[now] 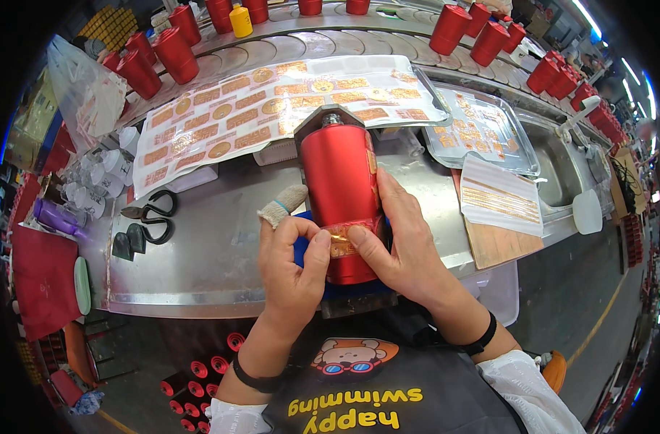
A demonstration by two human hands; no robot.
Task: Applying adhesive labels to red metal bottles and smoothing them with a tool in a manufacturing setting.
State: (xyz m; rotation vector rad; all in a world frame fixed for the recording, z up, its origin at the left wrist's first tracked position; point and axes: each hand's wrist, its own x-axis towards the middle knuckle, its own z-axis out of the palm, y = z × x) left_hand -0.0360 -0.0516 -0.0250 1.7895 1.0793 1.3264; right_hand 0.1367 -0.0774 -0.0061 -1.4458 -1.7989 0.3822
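A red metallic canister [337, 170] lies on a dark holder [310, 123] with a metal spindle at its far end, right in front of me. Around its near part runs a gold-and-red decal [341, 244]. My right hand [411, 253] rests along the canister's right side, its thumb pressing on the decal. At the decal's left edge my left hand [290, 271] is closed in a pinch, thumb against a bent finger. A knitted finger cover [283, 207] sits on its raised index finger. Another gold decal strip shows on the canister's right side, partly hidden by my right hand.
Behind the holder lies a large sheet of gold stickers [221, 119]. Black-handled scissors [156, 213] lie left. At right are a clear tray [482, 155], a white sheet with gold strips [500, 199] and a sink [558, 166]. Red canisters [178, 58] stand along a conveyor [294, 45].
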